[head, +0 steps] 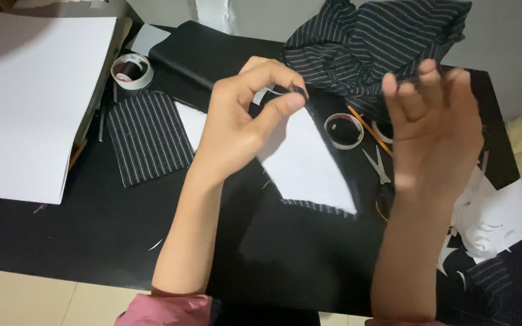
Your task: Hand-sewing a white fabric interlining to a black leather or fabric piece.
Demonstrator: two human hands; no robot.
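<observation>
My left hand (240,124) is raised over the black table (92,223), thumb and forefinger pinched on the top corner of a white-backed, roughly triangular fabric piece (309,166) with a dark striped edge. The piece slopes down to the right from the pinch. My right hand (433,127) is lifted to the right of it, fingers bent and spread, blurred by motion. Whether it holds anything, such as a thread or needle, does not show. Pink sleeves show at both forearms.
A large white paper sheet (25,102) covers the left. Around the hands lie a tape roll (132,70), a striped fabric rectangle (146,136), folded black cloth (212,51), heaped striped fabric (370,42), another tape roll (344,131), a pencil (367,127), scissors (379,169) and paper scraps (496,223).
</observation>
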